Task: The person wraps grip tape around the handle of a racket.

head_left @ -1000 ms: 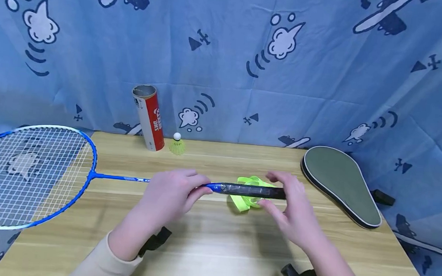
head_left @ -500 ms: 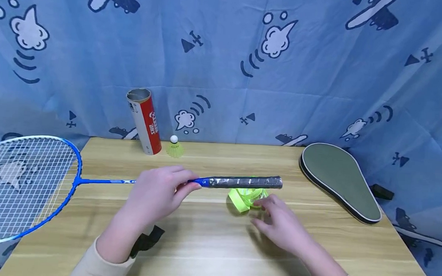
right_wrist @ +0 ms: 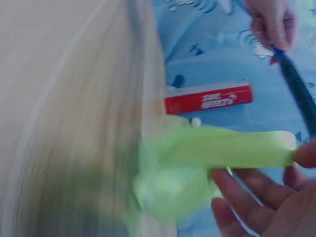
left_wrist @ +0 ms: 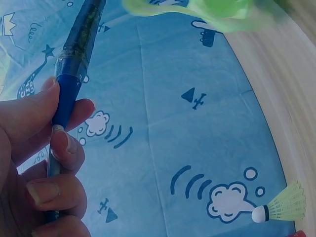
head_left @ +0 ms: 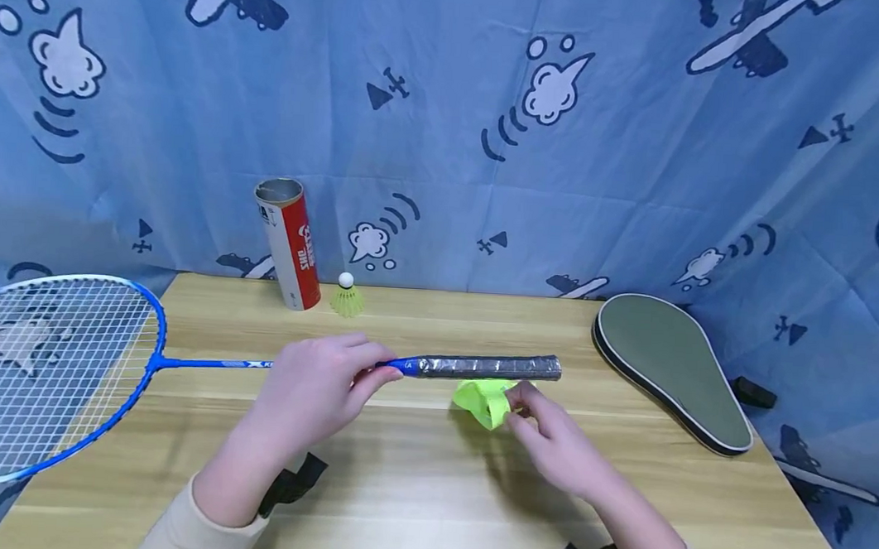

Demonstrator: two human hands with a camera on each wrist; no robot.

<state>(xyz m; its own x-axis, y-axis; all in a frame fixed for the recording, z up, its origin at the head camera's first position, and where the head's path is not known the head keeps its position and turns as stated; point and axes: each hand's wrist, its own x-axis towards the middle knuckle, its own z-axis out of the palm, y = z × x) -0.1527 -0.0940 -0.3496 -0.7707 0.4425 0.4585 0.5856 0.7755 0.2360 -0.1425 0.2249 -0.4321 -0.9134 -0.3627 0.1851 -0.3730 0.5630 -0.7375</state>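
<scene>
A blue badminton racket (head_left: pixel 204 362) lies across the wooden table (head_left: pixel 414 480), its strung head (head_left: pixel 39 370) past the left edge. My left hand (head_left: pixel 322 384) grips the shaft where it meets the dark wrapped handle (head_left: pixel 490 366), and holds the handle raised. In the left wrist view my fingers (left_wrist: pixel 59 148) curl round the blue shaft (left_wrist: pixel 66 98). My right hand (head_left: pixel 543 429) pinches a lime-green grip tape (head_left: pixel 487 400) just below the handle. The right wrist view shows the green tape (right_wrist: pixel 222 148) drawn out from its bunched part to my fingertips (right_wrist: pixel 303 153).
A red and white shuttlecock tube (head_left: pixel 288 243) stands at the back of the table, with a yellow-green shuttlecock (head_left: pixel 347 297) beside it. A grey-green racket cover (head_left: pixel 669 365) lies at the right. A blue patterned cloth (head_left: pixel 448 117) hangs behind.
My right hand let go of the handle's end, dropped to the green tape below it and took hold of it. The left hand kept its grip and shifted slightly left.
</scene>
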